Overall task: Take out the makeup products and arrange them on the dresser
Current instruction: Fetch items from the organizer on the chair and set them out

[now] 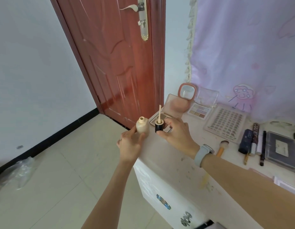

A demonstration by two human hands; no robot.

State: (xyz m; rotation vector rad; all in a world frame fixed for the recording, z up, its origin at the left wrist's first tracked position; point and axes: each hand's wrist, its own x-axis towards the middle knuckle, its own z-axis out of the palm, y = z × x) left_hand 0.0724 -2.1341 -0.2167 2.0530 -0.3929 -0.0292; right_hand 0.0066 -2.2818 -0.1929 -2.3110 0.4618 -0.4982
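Left fingers (140, 136) curled round open foundation bottle (142, 127); right fingers (166, 124) pinch black cap (159, 126), wand up; labels unreadable.

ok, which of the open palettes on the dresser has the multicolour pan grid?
The eyeshadow palette with the clear lid, right of the pink compact. The compact and the palette behind the right hand show no such grid.

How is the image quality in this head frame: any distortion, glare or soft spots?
Head view: wide-angle bending tilts the door and curves the dresser edge; even daylight, faint shadows; a glossy sheen on the door's lower panel; the bottle in the left hand and the cap in the right hand are slightly soft.
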